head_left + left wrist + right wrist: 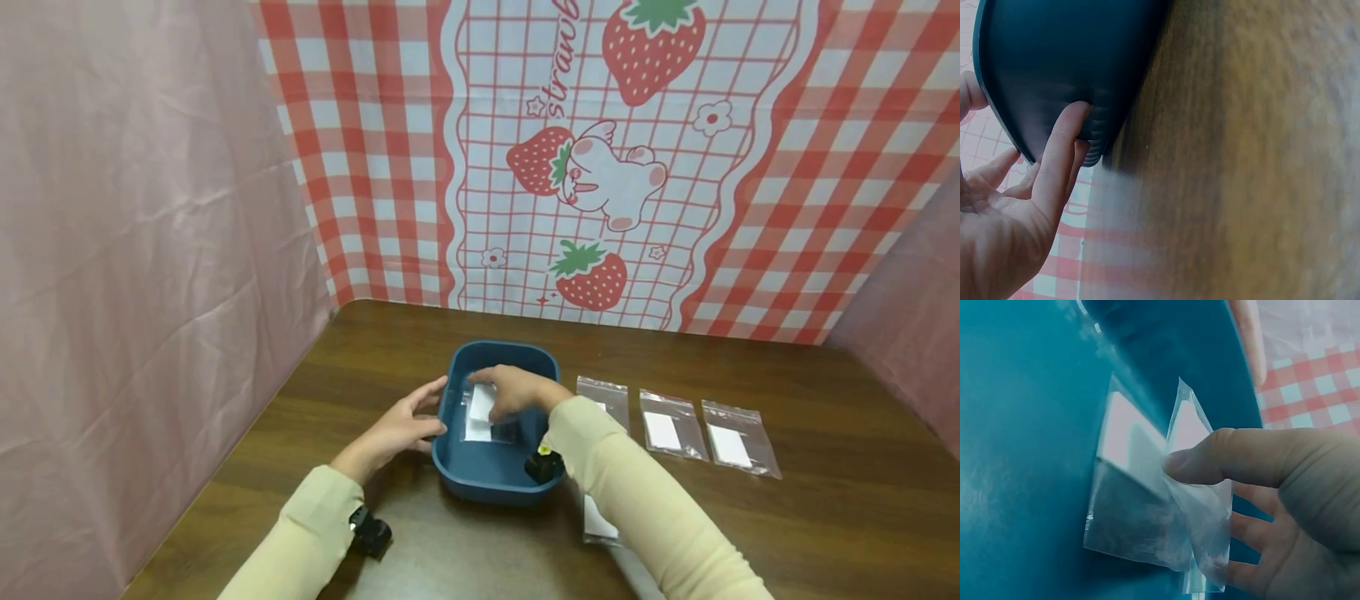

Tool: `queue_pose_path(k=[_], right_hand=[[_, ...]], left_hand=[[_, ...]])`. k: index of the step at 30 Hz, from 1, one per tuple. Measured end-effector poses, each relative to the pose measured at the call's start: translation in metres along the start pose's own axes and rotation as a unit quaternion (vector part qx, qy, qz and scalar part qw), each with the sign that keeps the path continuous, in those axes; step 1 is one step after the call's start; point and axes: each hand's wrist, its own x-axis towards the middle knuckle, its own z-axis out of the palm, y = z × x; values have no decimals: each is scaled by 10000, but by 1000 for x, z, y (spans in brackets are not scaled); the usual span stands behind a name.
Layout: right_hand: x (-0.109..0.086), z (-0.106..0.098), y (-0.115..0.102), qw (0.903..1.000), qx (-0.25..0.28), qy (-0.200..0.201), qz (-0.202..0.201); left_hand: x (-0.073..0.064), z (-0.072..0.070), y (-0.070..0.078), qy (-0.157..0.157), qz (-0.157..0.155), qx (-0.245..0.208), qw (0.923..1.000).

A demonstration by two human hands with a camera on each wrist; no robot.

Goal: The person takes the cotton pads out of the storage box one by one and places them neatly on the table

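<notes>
A dark blue plastic bin [491,490] stands on the wooden table. Inside it, my right hand [516,390] pinches a clear zip bag [1192,434] with a flat white piece in it, thumb on the near face and fingers behind. Another such bag [1132,440] lies on the bin floor, beside the held one and partly covered by it. My left hand [401,429] is at the bin's left side; in the left wrist view its fingertips [1075,112] touch the outer wall, fingers extended and spread.
To the right of the bin lie more clear bags with white pieces: one partly behind the right sleeve [603,392], a middle bag [662,432], a far-right bag [729,447], and a nearer bag [598,523] by the forearm. A checked strawberry cloth [390,167] hangs behind the table.
</notes>
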Motion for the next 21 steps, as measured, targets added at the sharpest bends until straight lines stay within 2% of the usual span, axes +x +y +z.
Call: queue_pose_path(k=[13,21], right_hand=[[-14,-16,-8,9981,-26,517,-322],[-36,-17,-9,9945,98,832,-629]], left_hand=[[1,1,-1,-6,34,-40,10000],[1,2,-1,114,-80,97,9999]])
